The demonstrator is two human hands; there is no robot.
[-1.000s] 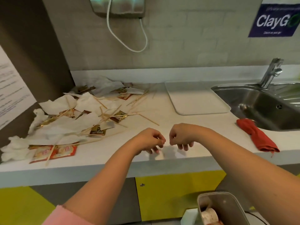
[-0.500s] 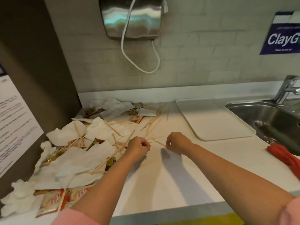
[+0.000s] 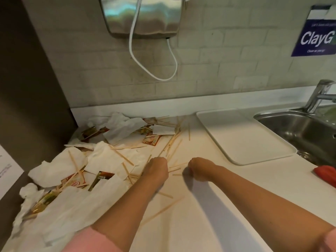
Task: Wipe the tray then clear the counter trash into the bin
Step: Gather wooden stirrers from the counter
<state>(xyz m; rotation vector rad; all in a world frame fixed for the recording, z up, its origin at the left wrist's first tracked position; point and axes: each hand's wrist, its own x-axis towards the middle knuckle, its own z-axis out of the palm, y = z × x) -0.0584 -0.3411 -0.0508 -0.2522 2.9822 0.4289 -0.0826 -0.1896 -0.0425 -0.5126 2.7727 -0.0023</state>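
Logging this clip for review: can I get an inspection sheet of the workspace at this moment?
Surface: white counter, litter across its left half.
Job's things: white tray lies flat beside the sink; red cloth at the right edge; bin not in view.
Clutter: crumpled napkins, wooden stirrers and sachets heaped on the left.
Hands: left hand and right hand are curled, backs up, over loose stirrers; whether they grip any cannot be told.
Cables: white cord loops below the steel wall unit.
Surroundings: tiled wall, tap, blue sign.
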